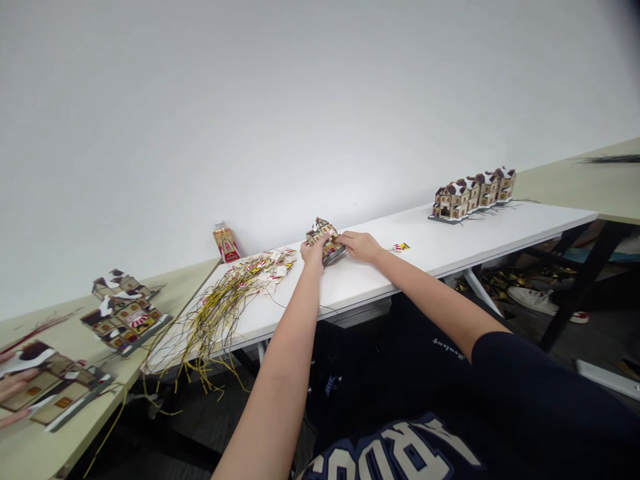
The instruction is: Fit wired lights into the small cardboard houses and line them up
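A small model house (327,245) with a snow-topped dark roof is held tilted just above the white table (365,275). My left hand (314,253) grips it from the left, thumb across its front. The fingers of my right hand (359,245) are closed at its right side; whether they also pinch something small there is hidden. To the left lies a pile of red-and-white striped pieces (270,267) with long yellow and dark wires (210,317). A single striped-and-yellow piece (401,247) lies to the right of my right hand.
A row of similar model houses (473,195) stands at the right. A drink bottle (227,242) is by the wall. On the left table, more houses (125,313) stand, and another person's hand (17,393) holds one. A shoe (543,301) shows under the table.
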Demonstrator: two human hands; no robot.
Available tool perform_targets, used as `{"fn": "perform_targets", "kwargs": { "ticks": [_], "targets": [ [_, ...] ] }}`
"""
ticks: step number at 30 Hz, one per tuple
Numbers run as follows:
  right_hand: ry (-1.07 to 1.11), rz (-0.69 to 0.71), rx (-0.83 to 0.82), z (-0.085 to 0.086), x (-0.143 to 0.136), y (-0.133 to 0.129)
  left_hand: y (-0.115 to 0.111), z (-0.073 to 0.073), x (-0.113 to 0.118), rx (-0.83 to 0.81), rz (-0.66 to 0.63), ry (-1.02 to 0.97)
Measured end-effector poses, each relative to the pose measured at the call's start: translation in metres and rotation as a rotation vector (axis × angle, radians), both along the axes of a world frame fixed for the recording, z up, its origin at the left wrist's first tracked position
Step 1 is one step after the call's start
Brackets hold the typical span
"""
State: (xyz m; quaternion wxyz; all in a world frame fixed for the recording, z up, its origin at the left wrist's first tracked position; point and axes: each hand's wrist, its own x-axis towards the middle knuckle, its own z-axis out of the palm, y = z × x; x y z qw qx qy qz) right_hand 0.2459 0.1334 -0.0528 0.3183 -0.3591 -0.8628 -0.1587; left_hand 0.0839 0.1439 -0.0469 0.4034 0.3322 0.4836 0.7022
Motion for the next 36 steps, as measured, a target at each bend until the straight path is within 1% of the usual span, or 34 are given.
{"fn": "perform_targets", "kwargs": {
  "ticks": [10,15,19,24,32,36],
  "targets": [
    [0.035,0.029,-0.043,-0.0022,-0.0005,0.0019,-0.0013,0.0013,-0.0012,-0.010,-0.017,0.000],
    [0.020,0.063,-0.001,-0.0013,0.0005,-0.0019,-0.0013,0.0009,-0.0006,-0.005,-0.023,-0.003],
    [-0.022,0.122,0.049,0.0009,0.0002,-0.0022,-0.0020,0.0008,0.0003,-0.008,-0.036,-0.004],
    [-0.066,0.085,0.084,0.0003,-0.0036,0.0026,-0.0015,0.0003,0.0014,-0.007,-0.059,-0.008],
    [-0.082,0.074,0.106,0.0003,-0.0072,0.0055,-0.0059,0.0021,0.0035,-0.033,-0.102,-0.027],
    [-0.096,0.082,0.163,0.0012,-0.0053,0.0065,-0.0070,0.0032,0.0036,-0.047,-0.118,-0.049]
  ]
}}
